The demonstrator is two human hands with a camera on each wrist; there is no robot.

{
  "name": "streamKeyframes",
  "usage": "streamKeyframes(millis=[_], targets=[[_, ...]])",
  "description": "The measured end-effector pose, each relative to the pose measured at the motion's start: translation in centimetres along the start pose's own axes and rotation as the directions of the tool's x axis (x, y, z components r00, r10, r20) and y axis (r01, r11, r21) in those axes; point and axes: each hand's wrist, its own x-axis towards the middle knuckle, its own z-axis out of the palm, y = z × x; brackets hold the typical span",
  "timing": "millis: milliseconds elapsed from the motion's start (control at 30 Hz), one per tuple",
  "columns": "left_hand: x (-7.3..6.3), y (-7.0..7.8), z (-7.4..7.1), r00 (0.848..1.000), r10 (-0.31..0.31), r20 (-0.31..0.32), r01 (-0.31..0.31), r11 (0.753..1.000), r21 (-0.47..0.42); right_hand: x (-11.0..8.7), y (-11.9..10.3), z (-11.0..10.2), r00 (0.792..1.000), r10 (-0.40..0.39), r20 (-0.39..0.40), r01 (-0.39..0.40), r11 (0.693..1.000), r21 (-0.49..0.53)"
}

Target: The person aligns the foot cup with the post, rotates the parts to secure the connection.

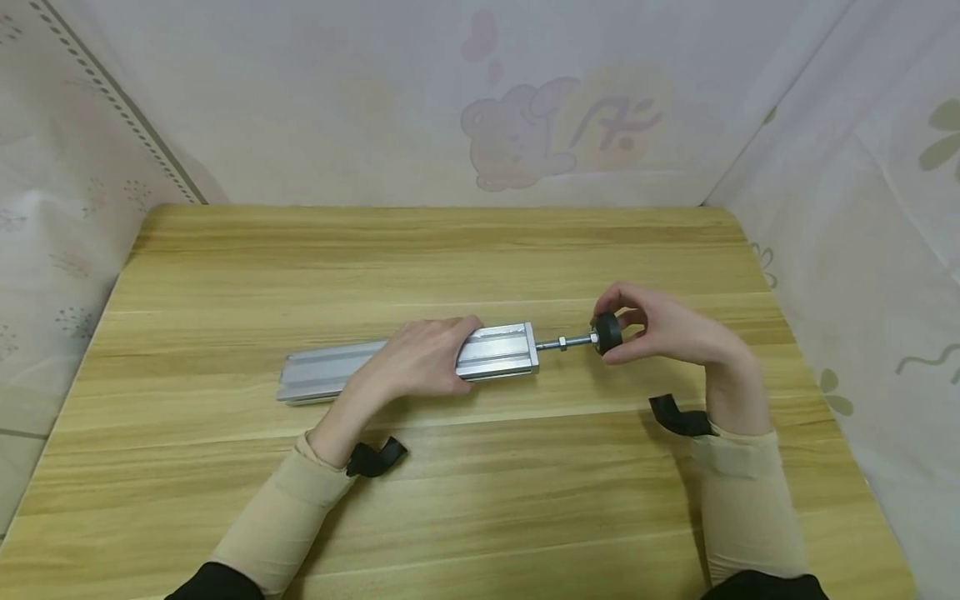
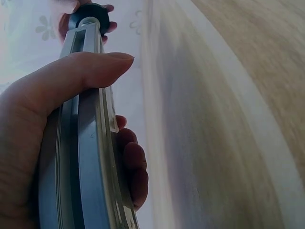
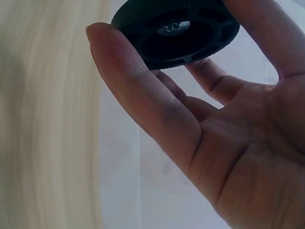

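Note:
A silver aluminium profile [image 1: 498, 350] with grooves along its length lies across the middle of the head view. My left hand [image 1: 420, 358] grips it near its right end, thumb on one side and fingers round the other. From that end a threaded rod [image 1: 577, 341] with a nut [image 1: 562, 342] sticks out to the right. On the rod's tip sits a round black levelling foot [image 1: 609, 332]. My right hand [image 1: 663, 325] pinches this foot by its rim between thumb and fingers. In the right wrist view the foot's hollow underside [image 3: 174, 36] shows a metal centre.
The wooden table [image 1: 480, 500] spreads under both arms. A patterned cloth [image 1: 337, 100] hangs behind it and at both sides. Black straps [image 1: 678, 417] stick out from the wrists over the table.

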Motion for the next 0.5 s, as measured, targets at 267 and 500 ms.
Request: streamKeyframes(millis=[267, 500], targets=[[0.1, -0.4, 0.2, 0.999, -0.018, 0.048, 0.019, 1.0, -0.012, 1.0, 0.7, 0.4, 0.998, 0.023, 0.062, -0.025, 0.999, 0.027], [0.3, -0.5, 0.3, 0.997, -0.02, 0.073, 0.021, 1.0, -0.008, 1.6, 1.3, 0.7, 0.996, 0.035, 0.085, -0.038, 0.999, 0.035]])
